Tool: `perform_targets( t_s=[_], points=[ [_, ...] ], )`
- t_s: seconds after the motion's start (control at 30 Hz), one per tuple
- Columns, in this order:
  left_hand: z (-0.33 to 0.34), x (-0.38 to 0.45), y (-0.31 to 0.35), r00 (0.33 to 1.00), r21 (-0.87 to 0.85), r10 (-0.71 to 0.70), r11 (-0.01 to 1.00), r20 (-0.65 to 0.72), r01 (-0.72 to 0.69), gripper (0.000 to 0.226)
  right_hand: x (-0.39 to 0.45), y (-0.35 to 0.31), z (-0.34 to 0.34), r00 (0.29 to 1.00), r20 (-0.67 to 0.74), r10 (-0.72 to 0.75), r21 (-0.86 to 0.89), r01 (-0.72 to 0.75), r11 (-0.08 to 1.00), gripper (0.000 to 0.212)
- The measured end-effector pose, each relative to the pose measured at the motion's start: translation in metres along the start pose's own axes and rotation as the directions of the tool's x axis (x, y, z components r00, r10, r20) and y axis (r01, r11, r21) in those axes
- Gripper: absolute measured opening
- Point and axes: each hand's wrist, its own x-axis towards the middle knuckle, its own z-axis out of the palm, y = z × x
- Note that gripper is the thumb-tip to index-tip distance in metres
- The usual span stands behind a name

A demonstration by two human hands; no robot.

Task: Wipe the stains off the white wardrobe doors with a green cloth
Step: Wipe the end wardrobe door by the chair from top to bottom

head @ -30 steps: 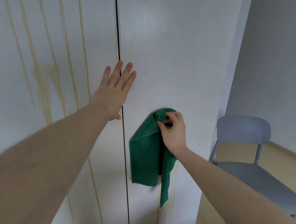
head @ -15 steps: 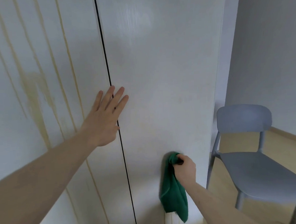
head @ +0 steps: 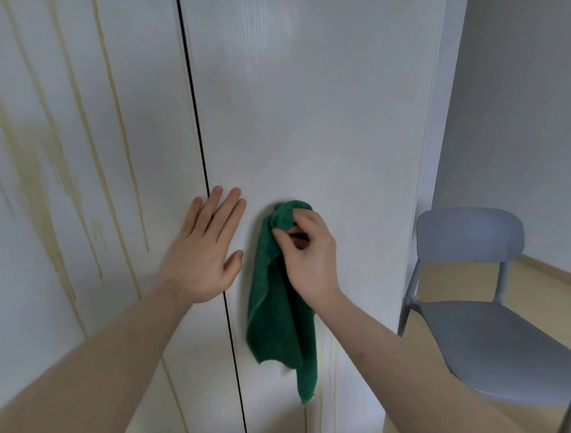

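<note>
Two white wardrobe doors fill the view, split by a dark vertical gap. The left door [head: 75, 144] carries several yellowish drip stains [head: 34, 183] running downward. The right door [head: 305, 116] looks mostly clean above, with faint yellow streaks [head: 325, 363] low down under the cloth. My right hand [head: 309, 258] pinches the bunched top of a green cloth [head: 279, 316] against the right door; the cloth's loose end hangs down. My left hand [head: 206, 250] lies flat with fingers spread across the gap between the doors, just left of the cloth.
A grey plastic chair [head: 480, 305] stands to the right of the wardrobe on a light wooden floor [head: 545, 279]. A grey wall [head: 519, 104] runs behind it. The wardrobe's right edge [head: 429, 142] is close to the chair.
My right hand has lifted the cloth back up the right door from the low point half a second ago. My left hand stays flat on the doors near the gap.
</note>
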Motion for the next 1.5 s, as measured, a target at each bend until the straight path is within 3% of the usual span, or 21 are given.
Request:
perform_targets(
  t_s=[0.13,0.23,0.37,0.5,0.63,0.73,0.83,0.97,1.1,1.2,1.27,1.4,1.5],
  points=[
    [0.012,0.002,0.000,0.997,0.000,0.000,1.000,-0.082,0.000,0.090,-0.030,0.049,0.012,0.995,0.089,-0.040,-0.231,0.059,0.971,0.049],
    [0.016,0.004,0.000,0.990,0.005,-0.009,1.000,-0.141,0.009,0.091,-0.069,0.090,0.000,0.990,0.045,0.131,-0.278,-0.113,0.954,0.041],
    [0.024,0.003,0.001,0.981,0.031,-0.009,0.999,-0.192,0.015,0.090,-0.119,0.140,-0.015,0.927,-0.048,0.372,-0.370,-0.362,0.855,0.025],
    [0.027,0.004,0.003,0.981,0.036,-0.012,0.999,-0.192,0.019,0.089,-0.150,0.174,-0.028,0.842,-0.070,0.535,-0.451,-0.505,0.736,0.031],
    [0.029,0.003,0.004,0.980,0.041,-0.011,0.999,-0.198,0.020,0.090,-0.181,0.191,-0.041,0.722,-0.192,0.665,-0.372,-0.680,0.632,0.036],
    [0.029,0.003,0.004,0.979,0.049,-0.005,0.999,-0.205,0.016,0.090,-0.172,0.185,-0.052,0.657,-0.286,0.697,-0.224,-0.753,0.618,0.026],
    [0.031,0.003,0.005,0.978,0.052,-0.009,0.998,-0.209,0.021,0.091,-0.140,0.159,-0.060,0.710,-0.333,0.621,-0.102,-0.681,0.725,0.026],
    [0.029,0.004,0.006,0.976,0.056,-0.013,0.998,-0.219,0.026,0.090,-0.068,0.097,-0.079,0.835,-0.351,0.424,0.016,-0.447,0.894,0.021],
    [0.028,0.004,0.006,0.976,0.066,-0.011,0.997,-0.216,0.026,0.092,0.022,0.042,-0.096,0.927,-0.355,0.120,-0.094,-0.163,0.982,0.018],
    [0.028,0.004,0.005,0.977,0.067,-0.009,0.997,-0.213,0.023,0.092,0.074,0.029,-0.104,0.973,-0.227,-0.040,-0.361,-0.046,0.931,0.054],
    [0.028,0.004,0.005,0.975,0.075,-0.003,0.997,-0.221,0.020,0.091,0.087,0.035,-0.104,0.982,-0.167,-0.086,-0.528,-0.016,0.849,0.064],
    [0.027,0.005,0.004,0.977,0.090,0.000,0.996,-0.214,0.020,0.091,0.064,0.072,-0.094,0.962,-0.205,-0.178,-0.660,-0.002,0.751,0.058],
    [0.027,0.005,0.004,0.979,0.105,0.000,0.994,-0.204,0.022,0.091,0.024,0.106,-0.087,0.955,-0.287,-0.073,-0.614,-0.125,0.779,0.054]
  ],
)
